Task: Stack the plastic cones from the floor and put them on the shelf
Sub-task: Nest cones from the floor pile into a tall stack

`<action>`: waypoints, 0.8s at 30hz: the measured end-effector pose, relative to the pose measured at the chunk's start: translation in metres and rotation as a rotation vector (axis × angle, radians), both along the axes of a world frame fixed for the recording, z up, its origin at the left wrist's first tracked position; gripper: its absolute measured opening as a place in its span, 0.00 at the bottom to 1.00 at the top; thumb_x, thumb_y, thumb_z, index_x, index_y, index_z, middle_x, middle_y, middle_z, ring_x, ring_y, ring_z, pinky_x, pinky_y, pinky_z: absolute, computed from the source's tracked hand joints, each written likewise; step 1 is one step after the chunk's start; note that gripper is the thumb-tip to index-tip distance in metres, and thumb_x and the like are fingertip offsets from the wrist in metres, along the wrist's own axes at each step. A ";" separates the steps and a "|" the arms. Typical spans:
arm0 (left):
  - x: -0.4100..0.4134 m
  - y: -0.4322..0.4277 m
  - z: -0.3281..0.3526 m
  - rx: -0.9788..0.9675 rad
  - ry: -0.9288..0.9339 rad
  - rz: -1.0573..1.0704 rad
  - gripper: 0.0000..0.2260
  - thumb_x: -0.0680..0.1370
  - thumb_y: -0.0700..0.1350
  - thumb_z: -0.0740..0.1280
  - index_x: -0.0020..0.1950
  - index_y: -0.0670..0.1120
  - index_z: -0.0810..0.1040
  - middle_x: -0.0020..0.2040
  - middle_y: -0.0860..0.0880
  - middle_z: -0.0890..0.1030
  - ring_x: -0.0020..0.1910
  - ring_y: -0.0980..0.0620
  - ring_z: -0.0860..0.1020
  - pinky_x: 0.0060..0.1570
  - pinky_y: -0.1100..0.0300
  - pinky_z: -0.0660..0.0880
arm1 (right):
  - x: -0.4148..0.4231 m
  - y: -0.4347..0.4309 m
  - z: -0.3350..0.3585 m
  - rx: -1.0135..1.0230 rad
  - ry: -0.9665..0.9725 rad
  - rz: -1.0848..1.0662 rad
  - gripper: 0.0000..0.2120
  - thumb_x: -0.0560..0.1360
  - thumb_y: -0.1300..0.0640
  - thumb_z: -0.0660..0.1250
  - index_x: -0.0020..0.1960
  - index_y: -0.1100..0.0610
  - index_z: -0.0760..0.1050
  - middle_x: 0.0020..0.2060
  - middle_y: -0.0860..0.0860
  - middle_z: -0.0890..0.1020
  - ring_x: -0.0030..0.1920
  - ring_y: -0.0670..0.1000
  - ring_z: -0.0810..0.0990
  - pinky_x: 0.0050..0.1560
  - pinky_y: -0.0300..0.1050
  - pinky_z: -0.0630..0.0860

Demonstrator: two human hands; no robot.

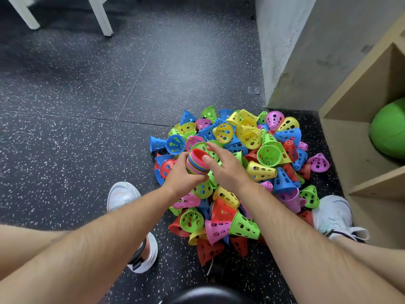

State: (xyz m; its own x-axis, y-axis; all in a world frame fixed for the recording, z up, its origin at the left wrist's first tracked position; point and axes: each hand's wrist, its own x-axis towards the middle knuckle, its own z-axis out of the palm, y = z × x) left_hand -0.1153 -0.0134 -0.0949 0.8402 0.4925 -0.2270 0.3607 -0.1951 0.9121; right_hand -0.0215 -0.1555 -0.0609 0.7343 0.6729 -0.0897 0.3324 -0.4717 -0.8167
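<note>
One view only: a wide-angle camera on the person's head, facing forward and steeply down along both forearms. It sits close on the left hand [183, 176] gripping a nested stack of coloured plastic cones [196, 163] and on the right hand [228, 170], mid-frame above the heap of perforated multicoloured plastic cones [263, 150] on the black speckled rubber floor [87, 95]. Straight lines bow toward the edges; the frame takes in two white sneakers [122, 194] low down, white furniture legs [103, 18] top left, a grey concrete wall [285, 40] at the top and a beige wooden shelf [355, 106] at the right edge.

The left hand [184, 178] covers the cone stack [196, 164] low down, and the right edge crops the green ball [389, 132].
</note>
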 end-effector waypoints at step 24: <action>-0.011 0.013 -0.009 0.037 0.022 0.004 0.33 0.64 0.47 0.83 0.65 0.54 0.72 0.53 0.54 0.82 0.50 0.58 0.83 0.55 0.51 0.82 | 0.009 0.004 -0.044 -0.745 -0.513 0.267 0.36 0.72 0.50 0.75 0.75 0.51 0.62 0.66 0.56 0.67 0.68 0.57 0.66 0.72 0.52 0.62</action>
